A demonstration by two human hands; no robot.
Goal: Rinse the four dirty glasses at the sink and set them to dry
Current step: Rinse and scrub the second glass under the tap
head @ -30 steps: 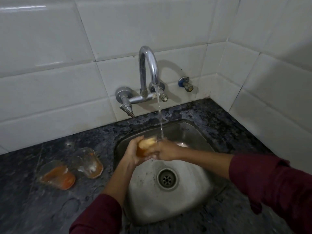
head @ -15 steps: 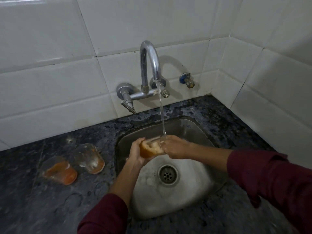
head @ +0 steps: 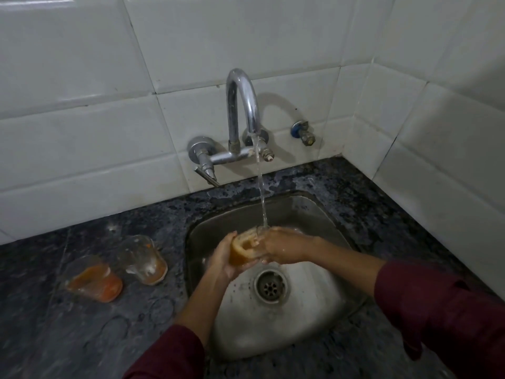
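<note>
A glass with orange residue [head: 241,248] is held tilted over the steel sink [head: 322,214], right under the running stream from the chrome tap [head: 241,105]. My left hand [head: 222,258] cups the glass from below and the left. My right hand [head: 281,246] grips its rim side, fingers at the mouth. Two more dirty glasses stand on the dark counter left of the sink: one with thick orange dregs [head: 93,279] and one with less residue [head: 144,259].
The drain [head: 270,287] lies just below my hands. White tiled walls close in behind and on the right. A small blue-capped valve [head: 303,132] sticks out of the wall beside the tap. The tap lever [head: 206,173] points down-left. Dark stone counter [head: 82,337] surrounds the sink.
The glass has turned a little in my hands under the stream, with my right hand's fingers shifting at its mouth. The two glasses on the counter have not moved.
</note>
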